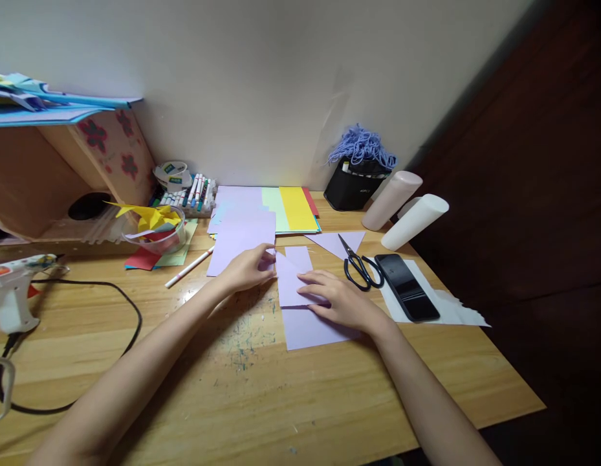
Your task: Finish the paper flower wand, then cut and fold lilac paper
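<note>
Small pieces of light purple paper lie in front of me on the wooden table. My left hand (251, 267) is curled at the upper left edge of the purple paper (286, 290), with fingertips and thumb closed on that edge. My right hand (336, 296) presses down on the same piece with its fingers stretched out. Beneath it sticks out a lower purple sheet (312, 329), and a narrow purple strip (299, 257) shows above. A larger purple sheet (242, 243) lies behind my left hand. Black-handled scissors (359, 265) rest near a purple triangle (329, 242).
Right of the scissors, a black phone (407, 288) lies on white paper (455, 307). Two paper-like rolls (415, 222) stand behind it. A white marker (189, 266), a tub of paper scraps (157, 236) and a corded glue gun (16, 298) are on the left. Coloured sheets (296, 210) lie along the wall.
</note>
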Motion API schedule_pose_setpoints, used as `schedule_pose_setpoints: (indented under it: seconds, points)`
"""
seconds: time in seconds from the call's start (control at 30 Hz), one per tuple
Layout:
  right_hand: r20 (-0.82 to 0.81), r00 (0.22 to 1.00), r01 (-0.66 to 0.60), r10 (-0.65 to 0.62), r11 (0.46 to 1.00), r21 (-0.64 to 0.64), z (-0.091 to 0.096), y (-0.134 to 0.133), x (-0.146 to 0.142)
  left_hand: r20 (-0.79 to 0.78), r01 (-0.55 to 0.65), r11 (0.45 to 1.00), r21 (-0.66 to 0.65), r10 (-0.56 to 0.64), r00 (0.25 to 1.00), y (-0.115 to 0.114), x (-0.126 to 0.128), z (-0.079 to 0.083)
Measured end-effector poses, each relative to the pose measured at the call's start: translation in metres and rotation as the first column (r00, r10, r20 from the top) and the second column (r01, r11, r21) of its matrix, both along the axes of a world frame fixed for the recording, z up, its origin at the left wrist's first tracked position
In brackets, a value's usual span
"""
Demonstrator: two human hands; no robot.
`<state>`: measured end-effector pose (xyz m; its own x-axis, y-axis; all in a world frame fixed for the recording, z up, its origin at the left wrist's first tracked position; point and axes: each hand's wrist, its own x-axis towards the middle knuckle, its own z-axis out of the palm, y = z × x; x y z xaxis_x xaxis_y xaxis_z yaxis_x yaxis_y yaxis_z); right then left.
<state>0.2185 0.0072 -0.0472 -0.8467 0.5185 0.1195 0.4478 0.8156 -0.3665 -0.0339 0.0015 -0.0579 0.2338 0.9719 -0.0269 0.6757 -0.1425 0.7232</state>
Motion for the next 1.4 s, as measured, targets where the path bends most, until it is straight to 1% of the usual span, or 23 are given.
schedule_pose_setpoints:
  seconds: [0.07, 0.13, 0.23, 0.3, 0.43, 0.53, 0.8, 0.93, 1.0, 1.03, 1.1, 1.17, 1.23, 1.27, 1.33, 1.37, 1.4]
  points:
    - [-0.005, 1.000, -0.003, 0.003, 1.000, -0.006, 0.001, -0.001, -0.001, 0.035, -0.008, 1.000, -0.004, 0.008, 0.999, 0.000, 0.001, -0.001]
    - [-0.017, 1.000, -0.005, 0.004, 1.000, -0.011, 0.002, -0.001, -0.001, 0.024, -0.026, 0.999, 0.030, 0.026, 0.999, 0.000, 0.004, -0.003]
    - [-0.028, 1.000, -0.014, 0.013, 1.000, -0.022, 0.003, -0.001, -0.001, -0.096, -0.067, 0.987, 0.148, 0.082, 0.992, -0.002, 0.010, -0.006]
    - [-0.047, 0.999, -0.015, 0.013, 0.999, -0.039, 0.002, -0.001, -0.001, -0.186, -0.074, 0.973, 0.218, 0.115, 0.976, -0.005, 0.015, -0.007]
    - [-0.072, 0.997, -0.009, 0.004, 0.998, -0.065, 0.001, 0.000, 0.000, -0.303, 0.001, 0.956, 0.295, 0.093, 0.948, -0.009, 0.021, -0.006]
    - [-0.050, 0.999, -0.013, 0.010, 0.998, -0.059, 0.000, 0.001, 0.002, -0.361, 0.056, 0.954, 0.295, 0.057, 0.931, -0.010, 0.023, -0.006]
    - [-0.009, 1.000, -0.009, 0.008, 0.999, -0.049, -0.001, 0.001, 0.003, -0.404, 0.093, 0.955, 0.281, 0.030, 0.914, -0.009, 0.023, -0.006]
    - [-0.043, 0.999, -0.010, 0.005, 0.993, -0.116, 0.001, 0.002, 0.002, -0.439, 0.098, 0.966, 0.241, 0.019, 0.898, -0.008, 0.023, -0.005]
    - [-0.097, 0.994, 0.036, -0.053, 0.985, -0.170, 0.001, 0.002, 0.000, -0.453, 0.110, 0.967, 0.230, 0.006, 0.892, -0.008, 0.024, -0.005]
    - [-0.129, 0.985, 0.087, -0.113, 0.977, -0.195, 0.000, 0.002, -0.002, -0.456, 0.114, 0.968, 0.224, 0.001, 0.890, -0.008, 0.024, -0.005]
    - [-0.173, 0.942, 0.241, -0.286, 0.940, -0.242, -0.004, 0.003, -0.006, -0.454, 0.111, 0.971, 0.213, -0.002, 0.891, -0.008, 0.025, -0.005]
    - [-0.172, 0.874, 0.391, -0.454, 0.869, -0.304, -0.011, 0.003, -0.009, -0.439, 0.108, 0.972, 0.207, -0.007, 0.898, -0.008, 0.024, -0.005]
    - [-0.143, 0.822, 0.463, -0.551, 0.794, -0.394, -0.019, 0.004, -0.011, -0.407, 0.125, 0.971, 0.205, -0.032, 0.913, -0.008, 0.024, -0.003]
    - [-0.130, 0.811, 0.462, -0.571, 0.760, -0.457, -0.021, 0.005, -0.011, -0.383, 0.138, 0.968, 0.208, -0.050, 0.923, -0.008, 0.023, -0.002]
    - [-0.122, 0.799, 0.408, -0.589, 0.679, -0.610, -0.021, 0.007, -0.009, -0.321, 0.143, 0.959, 0.244, -0.060, 0.945, -0.008, 0.023, 0.000]
    - [-0.128, 0.791, 0.369, -0.599, 0.633, -0.680, -0.019, 0.008, -0.008, -0.285, 0.110, 0.954, 0.279, -0.028, 0.958, -0.009, 0.024, 0.001]
    - [-0.142, 0.774, 0.332, -0.617, 0.588, -0.738, -0.015, 0.010, -0.006, -0.246, 0.048, 0.948, 0.315, 0.033, 0.969, -0.010, 0.025, 0.003]
